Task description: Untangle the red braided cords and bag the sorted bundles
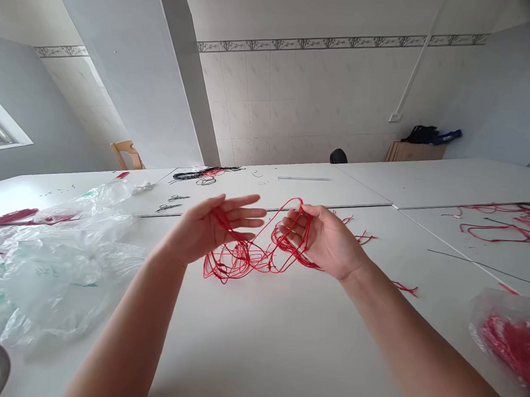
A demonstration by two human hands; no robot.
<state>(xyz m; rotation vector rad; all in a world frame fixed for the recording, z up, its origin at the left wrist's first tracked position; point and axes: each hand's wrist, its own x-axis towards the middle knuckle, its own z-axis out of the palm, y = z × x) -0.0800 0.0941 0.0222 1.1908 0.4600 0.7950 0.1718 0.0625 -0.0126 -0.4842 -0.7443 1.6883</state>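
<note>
Over the white table, my left hand (216, 223) has a bunch of red cords draped from the thumb across the palm, its fingers stretched out to the right. My right hand (322, 235) pinches a red cord between thumb and forefinger, the other fingers curled, with more strands hanging beside them. One strand runs slanting between the two hands. Below them lies a loose tangle of red cords (228, 262) with small knots in it, partly hidden by the hands. Behind my right hand, a thicker bundle of red cord (289, 248) rests on the tabletop.
Crumpled clear plastic bags (66, 267) cover the table's left side. Black cords (200, 173), small scissors (169, 207) and a ruler (304, 178) lie farther back. To the right are loose red cords (498, 230) and a bag of red cord (510, 343).
</note>
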